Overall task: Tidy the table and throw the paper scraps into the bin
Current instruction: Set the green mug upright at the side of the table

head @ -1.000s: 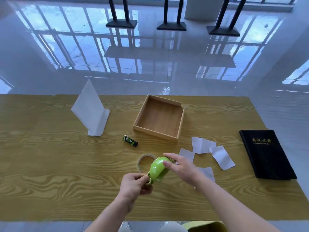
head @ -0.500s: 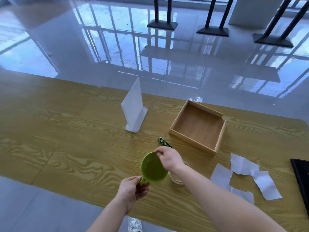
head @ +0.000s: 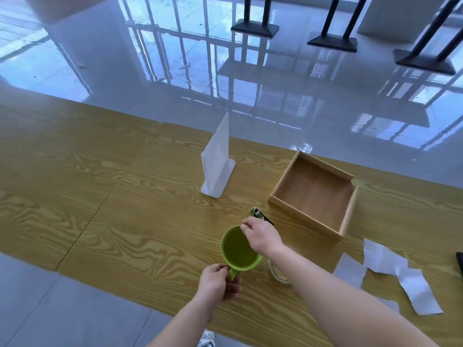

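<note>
From the head view we see our left hand (head: 217, 284) closed on the handle of a round green ceramic mug (head: 239, 249), while our right hand (head: 261, 237) pinches its far rim, holding it near the front edge of the yellow wood-grain surface (head: 125, 221). The torn white paper scraps (head: 385, 266) lie toward the right edge. A shallow square wooden tray (head: 314, 194) sits near the back edge, with an upright white sign stand (head: 218, 159) to its left.

White sign stand (head: 217, 161), black table bases (head: 332, 42)
</note>
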Action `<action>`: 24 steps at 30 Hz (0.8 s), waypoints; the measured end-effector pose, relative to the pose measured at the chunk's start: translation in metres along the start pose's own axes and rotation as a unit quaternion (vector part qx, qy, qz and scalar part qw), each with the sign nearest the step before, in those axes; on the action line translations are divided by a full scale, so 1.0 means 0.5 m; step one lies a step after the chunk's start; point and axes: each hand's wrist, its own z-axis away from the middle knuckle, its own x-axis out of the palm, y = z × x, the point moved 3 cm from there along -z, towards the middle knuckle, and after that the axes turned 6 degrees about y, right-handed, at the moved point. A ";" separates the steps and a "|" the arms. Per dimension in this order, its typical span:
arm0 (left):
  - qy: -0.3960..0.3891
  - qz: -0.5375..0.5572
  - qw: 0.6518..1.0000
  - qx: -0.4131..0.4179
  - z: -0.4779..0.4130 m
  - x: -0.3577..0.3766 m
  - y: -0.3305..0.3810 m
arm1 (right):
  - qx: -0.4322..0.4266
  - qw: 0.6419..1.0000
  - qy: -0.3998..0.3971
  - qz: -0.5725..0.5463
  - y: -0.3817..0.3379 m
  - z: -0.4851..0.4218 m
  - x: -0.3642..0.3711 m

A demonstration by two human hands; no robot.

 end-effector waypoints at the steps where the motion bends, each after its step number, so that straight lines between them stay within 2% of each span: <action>1: -0.005 -0.013 1.000 0.005 -0.001 -0.004 0.001 | 0.008 1.000 0.002 -0.015 0.004 0.003 -0.002; 4: -0.012 -0.077 0.996 0.048 -0.003 -0.022 0.011 | 0.027 0.996 0.026 -0.079 0.021 0.020 -0.015; 7: 0.028 -0.197 0.967 0.158 -0.011 -0.065 0.034 | 0.052 0.985 0.085 -0.139 0.048 0.058 -0.030; 11: 0.109 -0.400 0.836 0.359 -0.044 -0.146 0.088 | 0.092 0.969 0.164 -0.162 0.085 0.127 -0.022; 13: 0.137 -0.474 0.768 0.408 -0.073 -0.184 0.123 | 0.109 0.959 0.193 -0.174 0.093 0.158 -0.008; 15: 0.169 -0.542 0.715 0.408 -0.109 -0.216 0.153 | 0.129 0.951 0.211 -0.185 0.092 0.184 0.008; 17: 0.185 -0.602 0.681 0.372 -0.146 -0.246 0.173 | 0.144 0.947 0.220 -0.184 0.081 0.205 0.030; 20: 0.185 -0.646 0.661 0.335 -0.201 -0.291 0.182 | 0.158 0.941 0.227 -0.193 0.049 0.229 0.078; 24: 0.183 -0.647 0.652 0.350 -0.240 -0.325 0.165 | 0.227 0.917 0.226 -0.237 0.020 0.242 0.139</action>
